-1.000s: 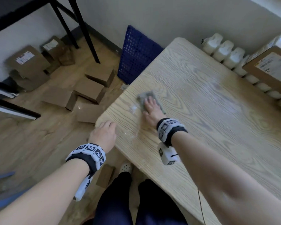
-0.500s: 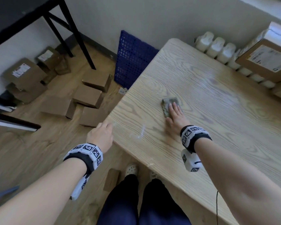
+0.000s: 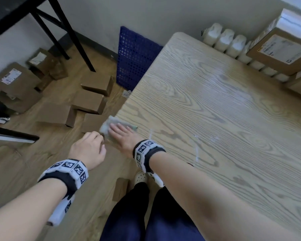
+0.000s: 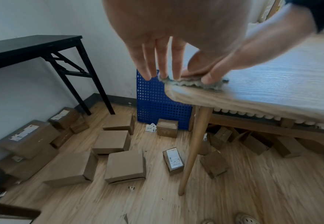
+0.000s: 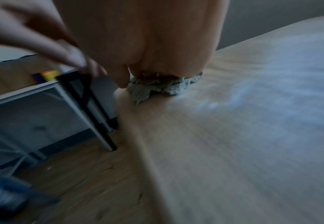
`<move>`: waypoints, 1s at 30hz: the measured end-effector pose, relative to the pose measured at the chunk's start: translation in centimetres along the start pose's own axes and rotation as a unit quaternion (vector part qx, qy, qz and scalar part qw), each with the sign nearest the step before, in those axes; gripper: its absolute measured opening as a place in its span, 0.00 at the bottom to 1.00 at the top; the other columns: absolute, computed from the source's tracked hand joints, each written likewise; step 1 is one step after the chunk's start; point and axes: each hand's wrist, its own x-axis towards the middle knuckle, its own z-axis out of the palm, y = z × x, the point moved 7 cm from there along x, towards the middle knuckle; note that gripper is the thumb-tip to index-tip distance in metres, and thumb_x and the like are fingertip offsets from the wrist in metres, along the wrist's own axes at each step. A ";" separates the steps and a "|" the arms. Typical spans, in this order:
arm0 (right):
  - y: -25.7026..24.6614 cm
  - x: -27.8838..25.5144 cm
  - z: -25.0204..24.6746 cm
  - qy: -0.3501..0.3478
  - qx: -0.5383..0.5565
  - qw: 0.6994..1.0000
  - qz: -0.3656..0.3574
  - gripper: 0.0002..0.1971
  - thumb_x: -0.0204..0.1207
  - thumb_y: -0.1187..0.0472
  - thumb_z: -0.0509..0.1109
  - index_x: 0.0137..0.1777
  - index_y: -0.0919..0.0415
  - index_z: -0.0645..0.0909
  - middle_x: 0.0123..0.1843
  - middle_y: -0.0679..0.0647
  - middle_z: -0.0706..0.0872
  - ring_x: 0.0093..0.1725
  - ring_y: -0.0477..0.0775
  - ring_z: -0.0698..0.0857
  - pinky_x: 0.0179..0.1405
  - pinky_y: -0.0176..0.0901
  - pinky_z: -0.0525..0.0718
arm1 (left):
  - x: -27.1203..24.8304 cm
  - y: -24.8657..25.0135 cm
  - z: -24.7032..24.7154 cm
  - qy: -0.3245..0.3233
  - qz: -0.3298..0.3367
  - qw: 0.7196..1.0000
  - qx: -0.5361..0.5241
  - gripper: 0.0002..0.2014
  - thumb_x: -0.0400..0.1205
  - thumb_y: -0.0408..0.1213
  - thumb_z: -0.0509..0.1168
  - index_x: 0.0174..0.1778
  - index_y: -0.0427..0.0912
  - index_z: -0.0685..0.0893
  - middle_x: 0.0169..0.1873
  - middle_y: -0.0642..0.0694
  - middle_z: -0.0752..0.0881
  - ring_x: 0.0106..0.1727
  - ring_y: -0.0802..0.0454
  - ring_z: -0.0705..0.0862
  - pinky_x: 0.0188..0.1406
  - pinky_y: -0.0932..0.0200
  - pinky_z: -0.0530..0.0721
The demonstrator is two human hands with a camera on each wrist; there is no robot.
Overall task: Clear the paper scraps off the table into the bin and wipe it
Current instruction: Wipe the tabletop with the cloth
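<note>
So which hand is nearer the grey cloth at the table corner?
Right. The right hand presses flat on the cloth at the table corner; the left hand hovers just off the edge beside it, fingers straight.

Grey-green, perhaps, cloth (image 3: 119, 121); pale wood-grain table (image 3: 215, 101); blue perforated panel (image 3: 134, 56).

A blue perforated panel (image 3: 135, 56) leans against the wall. To its left, brown cardboard boxes (image 4: 116, 153) lie scattered over the wood floor (image 3: 16, 153), some bearing white labels. Further left of the panel stands a black folding table (image 4: 30, 47). To the panel's right, a row of what look like white plastic jugs (image 3: 229, 40) lines the wall, with a labelled carton (image 3: 278, 51) just beyond.
</note>
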 end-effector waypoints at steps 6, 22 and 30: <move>2.5 -2.8 0.7 0.019 -0.011 1.000 0.001 0.29 0.86 0.52 0.51 0.84 0.51 0.43 0.86 0.49 0.42 0.85 0.49 0.42 0.84 0.48 0.40 | 0.5 0.9 0.4 -0.026 -0.016 0.999 0.024 0.13 0.83 0.40 0.53 0.59 0.41 0.77 0.60 0.48 0.79 0.64 0.51 0.75 0.50 0.53 0.78; 4.8 -5.9 0.2 0.058 0.056 0.989 0.120 0.32 0.86 0.51 0.51 0.83 0.55 0.39 0.85 0.54 0.37 0.84 0.54 0.38 0.81 0.49 0.36 | 1.1 2.4 2.0 -0.054 -0.018 0.998 0.008 0.13 0.83 0.35 0.53 0.62 0.40 0.74 0.64 0.44 0.76 0.65 0.46 0.74 0.54 0.47 0.80; 2.3 -6.6 3.0 0.032 0.016 0.999 0.040 0.30 0.86 0.52 0.51 0.84 0.53 0.41 0.86 0.49 0.41 0.85 0.50 0.41 0.83 0.47 0.40 | 1.9 5.6 1.7 -0.042 -0.018 0.999 -0.028 0.15 0.82 0.31 0.51 0.64 0.39 0.74 0.66 0.43 0.75 0.68 0.44 0.71 0.56 0.46 0.77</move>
